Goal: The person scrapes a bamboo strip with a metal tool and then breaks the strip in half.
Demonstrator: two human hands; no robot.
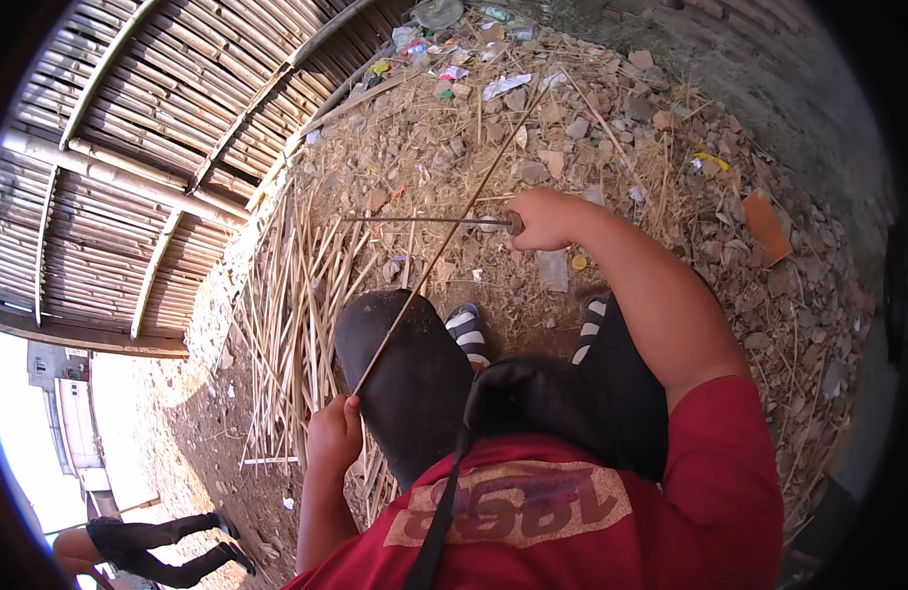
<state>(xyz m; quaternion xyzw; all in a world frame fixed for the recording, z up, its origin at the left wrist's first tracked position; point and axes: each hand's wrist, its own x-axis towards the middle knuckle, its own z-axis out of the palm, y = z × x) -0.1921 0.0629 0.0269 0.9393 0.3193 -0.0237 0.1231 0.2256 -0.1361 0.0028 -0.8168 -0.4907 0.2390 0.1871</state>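
Your red shirt (611,492) fills the lower frame, one black strap (442,521) crossing it. Left hand (334,433), lower centre-left, is closed around the near end of one long thin stick (444,241). Right hand (544,218), at centre, grips one knife (424,219) laid across that stick. Two striped sandals (468,329) show mid-frame beside one heap of split cane strips (296,295).

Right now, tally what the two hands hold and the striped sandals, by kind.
Long thin stick, in left hand: 1
Knife, in right hand: 1
Striped sandals: 2
Total: 4
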